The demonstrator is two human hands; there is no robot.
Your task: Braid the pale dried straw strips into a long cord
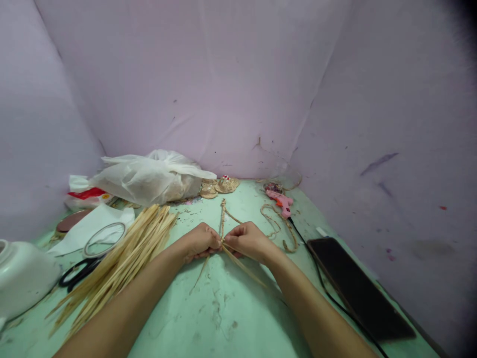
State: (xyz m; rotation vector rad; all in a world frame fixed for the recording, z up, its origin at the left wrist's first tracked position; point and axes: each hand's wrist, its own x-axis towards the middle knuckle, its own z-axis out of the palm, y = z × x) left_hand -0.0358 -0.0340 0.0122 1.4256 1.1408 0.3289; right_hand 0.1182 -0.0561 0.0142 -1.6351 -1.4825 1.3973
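Note:
A thin braid of straw-coloured fibre [222, 219] runs away from me over the pale green table, its near end between my two hands. My left hand [204, 240] is closed in a pinch on the braid's working end. From the other side my right hand [249, 240] pinches the strands at the same spot. Loose strands [246, 271] hang out below the fingers toward me, one to the left and a longer one to the right. A further length of braid [274, 223] curls on the table beyond my right hand. The fingertips partly hide the crossing strands.
Left of my arm lies a bundle of dry flat strips [122, 263], with black scissors [80, 272], a tape ring [105, 239] and a white pot [26, 278]. Farther back are a white plastic bag [149, 176] and woven pieces [227, 185]. A pink glue gun [282, 201] and dark tablet [357, 286] lie right.

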